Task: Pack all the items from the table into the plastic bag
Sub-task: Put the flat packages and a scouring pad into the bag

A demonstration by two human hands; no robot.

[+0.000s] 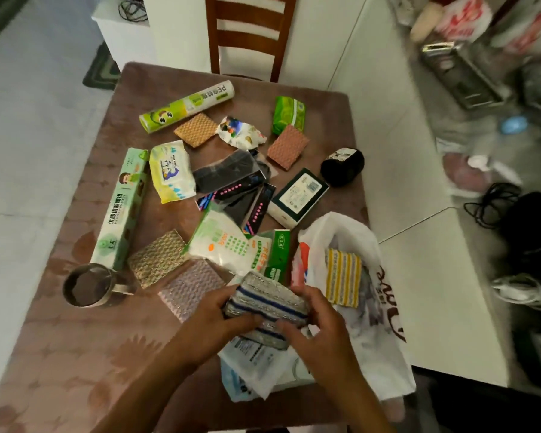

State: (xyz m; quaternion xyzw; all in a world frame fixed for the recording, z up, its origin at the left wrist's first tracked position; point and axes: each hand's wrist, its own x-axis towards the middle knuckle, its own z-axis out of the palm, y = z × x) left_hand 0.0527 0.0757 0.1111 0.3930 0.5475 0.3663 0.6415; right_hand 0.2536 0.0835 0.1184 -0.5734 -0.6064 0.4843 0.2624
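Both hands hold a stack of grey scouring pads with blue stripes just above the table's near edge. My left hand grips its left side, my right hand its right side. The white plastic bag lies open immediately to the right, with a yellow striped sponge inside. Several items lie spread on the brown table: a green roll, a long green box, a wet-wipes pack, a white packet and a dark box.
A steel mug stands at the near left. A black yarn ball sits near the table's right edge. A wooden chair stands behind the table. White plastic packets lie under my hands. Clutter covers the floor at right.
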